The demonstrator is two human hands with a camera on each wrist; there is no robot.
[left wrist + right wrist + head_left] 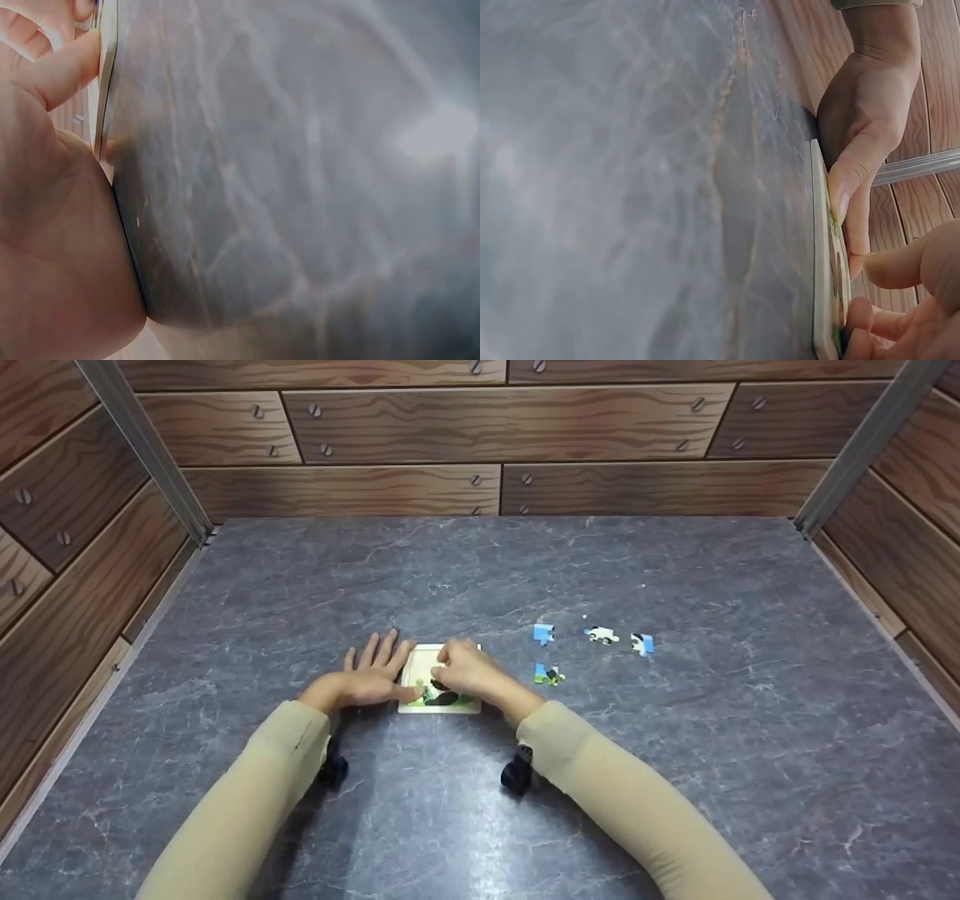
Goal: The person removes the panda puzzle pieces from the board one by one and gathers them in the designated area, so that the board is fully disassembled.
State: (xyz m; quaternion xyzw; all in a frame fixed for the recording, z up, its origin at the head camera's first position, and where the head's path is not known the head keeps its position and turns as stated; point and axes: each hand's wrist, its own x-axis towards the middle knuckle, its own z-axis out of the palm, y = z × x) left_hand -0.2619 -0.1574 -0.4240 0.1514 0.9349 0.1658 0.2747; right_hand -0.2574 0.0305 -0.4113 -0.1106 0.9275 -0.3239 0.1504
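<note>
on one marbled grey table (420, 825), we see two hands at one jigsaw board (421, 660), lying flat between them. the left hand (367, 679) spreads its fingers wide, thumb resting on the board's left side; the right hand (471, 669) bends its fingers down onto the board, and we cannot tell whether they pinch anything. to the right we count four loose pieces: one mostly blue piece (543, 633), one green-and-blue piece (548, 673), one white-and-black piece (601, 635) and one blue-edged piece (642, 643).
</note>
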